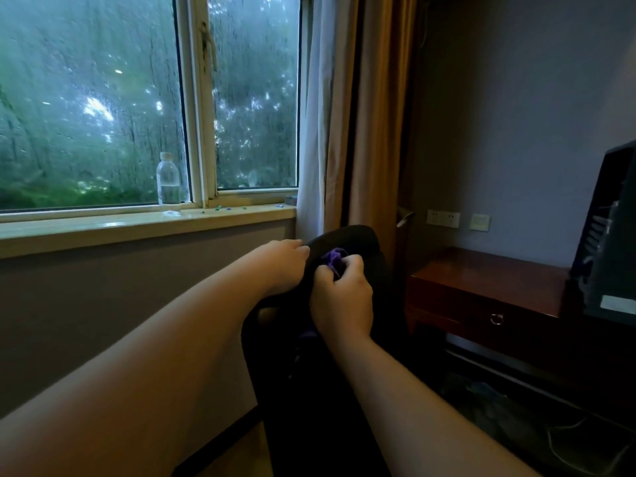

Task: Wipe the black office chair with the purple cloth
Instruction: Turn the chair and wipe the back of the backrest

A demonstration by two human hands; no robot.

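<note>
The black office chair point(358, 241) stands in front of me, its backrest top below the window corner. My left hand point(282, 265) grips the left edge of the headrest, fingers curled over it. My right hand point(342, 299) holds the bunched purple cloth point(334, 258) against the upper backrest, fingers curled round it. A bit of purple also shows below my right wrist. Most of the chair's lower part is dark and hard to make out.
A window with a sill point(137, 223) holds a water bottle point(168, 180). Curtains point(347, 132) hang behind the chair. A wooden desk with a drawer point(481, 297) stands at right, a dark monitor point(605, 242) on it. Cables lie on the floor at lower right.
</note>
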